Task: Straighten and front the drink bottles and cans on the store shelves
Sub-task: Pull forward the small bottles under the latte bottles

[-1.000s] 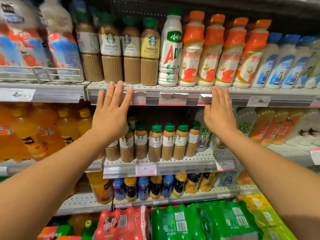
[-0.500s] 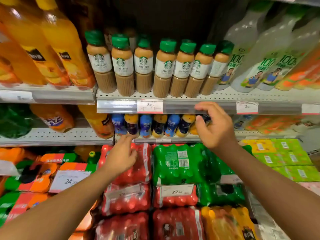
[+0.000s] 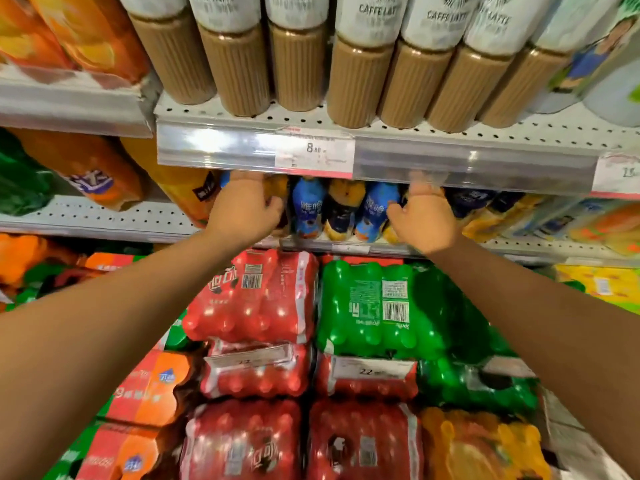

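Observation:
A row of small blue and yellow bottles (image 3: 308, 209) stands on the lower shelf, under the clear price strip (image 3: 214, 147). My left hand (image 3: 244, 206) reaches to the left end of that row. Its thumb curls round a small yellow bottle (image 3: 281, 188) and its fingers are hidden behind the strip. My right hand (image 3: 424, 218) is further right in the same row, thumb spread, fingers straight and blurred under the strip, touching the bottles there. Caffe latte bottles (image 3: 298, 64) stand in a line on the shelf above.
Shrink-wrapped red packs (image 3: 256, 299) and a green pack (image 3: 374, 306) are stacked below my arms. Large orange drink bottles (image 3: 93, 168) lie at the left. A price tag (image 3: 313, 148) reading 8.80 sits on the strip.
The view dropped from the upper shelves to the lower ones. Both hands went down from the top shelf's edge, then rose again into the small-bottle row; the left hand closed on a bottle.

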`<move>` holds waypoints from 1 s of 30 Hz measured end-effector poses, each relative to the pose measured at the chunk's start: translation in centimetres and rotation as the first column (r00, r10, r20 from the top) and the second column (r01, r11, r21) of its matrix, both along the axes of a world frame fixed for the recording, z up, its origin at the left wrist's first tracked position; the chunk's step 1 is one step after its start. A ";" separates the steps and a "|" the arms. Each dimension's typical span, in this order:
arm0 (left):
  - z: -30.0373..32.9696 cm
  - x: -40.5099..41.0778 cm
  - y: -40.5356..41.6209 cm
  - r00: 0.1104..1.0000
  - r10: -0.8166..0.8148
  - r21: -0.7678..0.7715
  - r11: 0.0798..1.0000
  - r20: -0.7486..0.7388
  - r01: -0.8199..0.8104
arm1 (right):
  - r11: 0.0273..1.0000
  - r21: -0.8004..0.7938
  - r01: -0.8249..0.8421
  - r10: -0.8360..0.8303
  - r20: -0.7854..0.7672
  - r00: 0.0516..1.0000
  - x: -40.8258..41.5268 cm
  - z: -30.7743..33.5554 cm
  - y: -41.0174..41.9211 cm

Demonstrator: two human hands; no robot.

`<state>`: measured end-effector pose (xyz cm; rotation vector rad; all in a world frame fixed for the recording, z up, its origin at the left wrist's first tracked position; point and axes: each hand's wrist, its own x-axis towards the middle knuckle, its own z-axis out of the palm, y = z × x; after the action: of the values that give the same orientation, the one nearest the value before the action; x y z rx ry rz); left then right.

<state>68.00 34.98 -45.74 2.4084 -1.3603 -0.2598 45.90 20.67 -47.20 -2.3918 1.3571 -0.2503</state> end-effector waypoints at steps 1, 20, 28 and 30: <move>0.0 0.3 -0.2 1.000 -0.014 0.011 1.000 0.009 0.014 | 1.000 -0.013 0.000 0.000 0.000 1.000 0.3 -0.1 -0.4; -1.4 0.6 -1.1 0.997 -0.061 -0.006 0.998 -0.042 0.061 | 0.991 0.095 0.097 -0.087 -0.099 0.991 1.6 -1.2 -3.1; -1.3 -0.4 -0.4 0.994 -0.106 -0.086 0.991 -0.029 0.104 | 0.989 0.120 0.086 -0.094 0.060 0.994 1.3 0.3 -0.1; -1.4 -0.7 0.4 0.994 -0.104 -0.092 0.991 -0.024 0.101 | 0.992 0.120 0.029 -0.043 0.113 0.993 0.3 0.4 0.7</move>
<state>67.26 35.36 -47.10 2.2561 -1.4535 -0.2528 46.20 21.39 -46.80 -2.2222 1.3252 -0.3042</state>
